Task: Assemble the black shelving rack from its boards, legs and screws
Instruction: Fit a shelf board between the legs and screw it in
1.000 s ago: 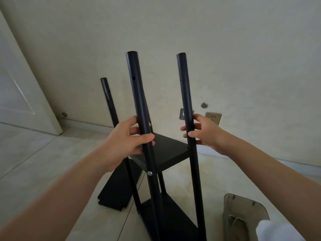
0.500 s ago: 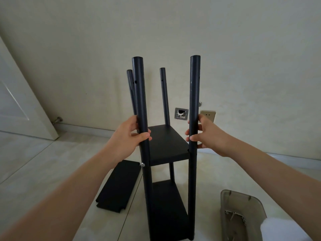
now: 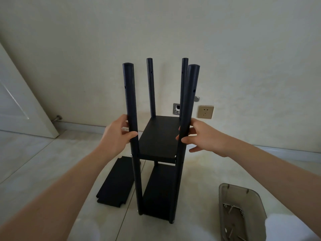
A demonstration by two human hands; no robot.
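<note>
The half-built rack (image 3: 159,153) stood upright on the floor, two boards fitted. The left hand (image 3: 116,136) grasped the near-left leg (image 3: 131,119); the right hand (image 3: 201,136) loosely held the near-right leg (image 3: 186,119). Next, I judged, the loose board (image 3: 115,182) needed fitting with screws from the tray (image 3: 242,213).

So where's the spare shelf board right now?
The loose black board lies flat on the tiled floor, just left of the standing rack and below the left hand.
</note>
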